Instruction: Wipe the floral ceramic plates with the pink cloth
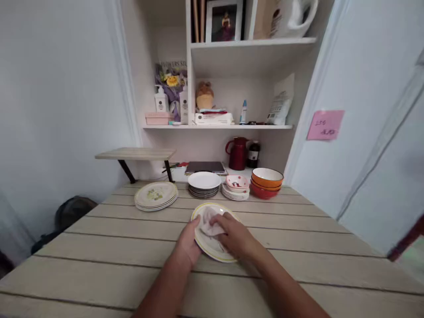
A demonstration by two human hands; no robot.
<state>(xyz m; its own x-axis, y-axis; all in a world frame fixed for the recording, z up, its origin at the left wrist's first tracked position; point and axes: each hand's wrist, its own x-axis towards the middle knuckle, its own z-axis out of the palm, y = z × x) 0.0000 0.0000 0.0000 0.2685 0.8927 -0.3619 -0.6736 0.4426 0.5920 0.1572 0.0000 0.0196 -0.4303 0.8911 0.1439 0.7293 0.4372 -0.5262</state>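
A white plate with a yellow rim (217,252) is in front of me, tilted a little above or on the wooden table. My left hand (189,242) grips its left edge, thumb on the upper side and fingers hidden underneath. In my right hand (233,235) is a bunched white cloth or tissue (209,222), pressed on the plate's face. The right fingers are curled round it and cover part of the plate's pattern.
Behind the plate stand a stack of patterned plates (155,194), a stack of white-topped dark plates (204,180), small dishes under a pink bowl (237,182), and orange and red bowls (267,177). A small raised shelf (135,153) is at left; a red jug (237,153) stands behind.
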